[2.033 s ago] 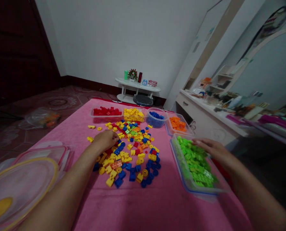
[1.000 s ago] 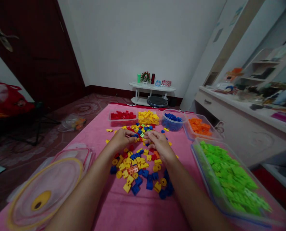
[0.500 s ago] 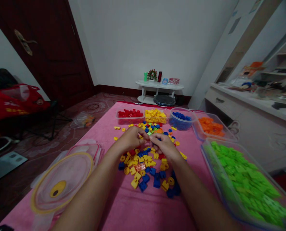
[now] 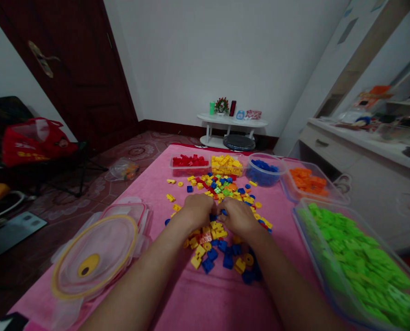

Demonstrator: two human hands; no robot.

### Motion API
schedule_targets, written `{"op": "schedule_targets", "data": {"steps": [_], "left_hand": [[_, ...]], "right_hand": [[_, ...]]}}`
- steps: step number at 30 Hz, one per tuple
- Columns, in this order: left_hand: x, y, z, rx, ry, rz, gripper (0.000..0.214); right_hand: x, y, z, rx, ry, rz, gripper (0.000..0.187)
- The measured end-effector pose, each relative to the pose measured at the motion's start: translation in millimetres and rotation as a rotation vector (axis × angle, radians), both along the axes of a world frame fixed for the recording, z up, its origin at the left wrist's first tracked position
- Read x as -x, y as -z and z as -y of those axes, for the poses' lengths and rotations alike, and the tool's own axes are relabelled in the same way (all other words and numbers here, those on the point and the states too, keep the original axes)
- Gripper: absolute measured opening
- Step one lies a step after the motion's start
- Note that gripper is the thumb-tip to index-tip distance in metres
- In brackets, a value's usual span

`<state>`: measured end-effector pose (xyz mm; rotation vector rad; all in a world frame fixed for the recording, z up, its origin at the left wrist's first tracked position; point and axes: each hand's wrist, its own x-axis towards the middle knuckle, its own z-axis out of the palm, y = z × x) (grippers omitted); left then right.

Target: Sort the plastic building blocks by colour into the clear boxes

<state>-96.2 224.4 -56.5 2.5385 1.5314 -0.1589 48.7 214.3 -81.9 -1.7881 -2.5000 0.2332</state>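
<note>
Both my hands are down in a loose pile of mixed plastic building bricks in the middle of the pink cloth. My left hand is closed, its fingertips bent down among the bricks and mostly hidden. Close by on the right, my right hand is curled, with a small blue building brick showing at its fingertips. Yellow and blue bricks lie under and in front of both wrists. Farther back, smaller yellow, red, green and blue pieces are scattered.
Sorted bricks fill clear tubs: red, yellow, blue, orange and a large green one at right. Stacked clear lids lie at left. A white cabinet stands beyond the right side.
My hands, raised with fingertips together over the pile, have lowered into the bricks and moved slightly apart. The whole view has shifted a little to the right.
</note>
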Motion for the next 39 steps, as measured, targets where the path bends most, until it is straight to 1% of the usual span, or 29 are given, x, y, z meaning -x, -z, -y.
{"op": "schedule_targets", "data": {"steps": [3,5,7,9,10,12,14,16,18,19,21,23,26,28,30,32,33,34,36,39], "left_hand": [[-8.8,-6.8,7.1,0.013,-0.043,-0.035,0.036],[-11.0,-9.0,8.8,0.025,-0.047,-0.03,0.036],[-9.2,-6.7,7.0,0.019,-0.032,0.002,0.036],[-4.4,-0.3,2.2,0.007,-0.021,0.063,0.034],[-1.5,3.7,-0.7,0.006,-0.017,0.1,0.033],[4.4,11.3,-6.6,0.015,-0.012,0.174,0.031],[9.6,16.3,-11.3,0.042,-0.012,0.244,0.028],[14.1,17.6,-14.3,0.072,-0.04,0.303,0.026],[18.7,16.4,-16.2,0.103,-0.066,0.334,0.025],[21.2,15.4,-16.9,0.119,-0.07,0.338,0.026],[26.5,14.0,-18.3,0.165,-0.049,0.328,0.028],[31.3,13.6,-19.7,0.209,-0.012,0.312,0.032],[34.5,12.1,-20.0,0.242,0.04,0.256,0.046],[32.2,8.3,-17.6,0.244,0.057,0.189,0.056],[26.7,2.7,-13.1,0.227,0.052,0.126,0.062],[19.5,-2.6,-7.7,0.184,0.026,0.08,0.06],[16.1,-4.4,-5.2,0.157,0.01,0.065,0.058],[13.2,-5.3,-3.1,0.133,-0.004,0.054,0.055],[10.1,-4.5,-0.7,0.085,-0.022,0.06,0.049],[13.2,1.1,-3.0,0.061,-0.045,0.139,0.045]], "right_hand": [[-9.4,1.6,-4.6,-0.007,0.049,-0.047,0.011],[-16.9,3.0,-9.1,-0.027,0.091,-0.15,0.009],[-22.6,3.7,-13.5,-0.038,0.121,-0.392,0.007],[-25.1,3.1,-16.2,0.004,0.174,-0.77,0.007],[-25.3,2.2,-16.8,0.06,0.212,-0.979,0.009],[-24.7,-0.6,-16.4,0.219,0.3,-1.377,0.014],[-24.4,-3.7,-15.1,0.405,0.347,-1.681,0.015],[-24.6,-5.9,-13.8,0.553,0.341,-1.87,0.013],[-23.7,-6.8,-12.5,0.648,0.309,-1.949,0.016],[-22.2,-6.7,-11.8,0.671,0.298,-1.958,0.018],[-16.8,-5.2,-10.0,0.674,0.302,-1.927,0.02],[-9.9,-1.7,-8.2,0.623,0.299,-1.844,0.021],[-2.5,7.3,-8.3,0.482,0.253,-1.604,0.023],[-2.5,14.0,-11.1,0.304,0.224,-1.339,0.02],[-5.8,18.5,-15.3,0.058,0.206,-0.983,0.014],[-9.6,19.9,-19.5,-0.142,0.199,-0.597,0.014],[-10.8,19.6,-21.2,-0.194,0.205,-0.425,0.016],[-11.1,18.9,-22.5,-0.216,0.215,-0.283,0.017],[-9.5,17.2,-24.1,-0.21,0.23,-0.1,0.019],[-5.0,16.1,-24.4,-0.192,0.224,-0.007,0.017]]}}
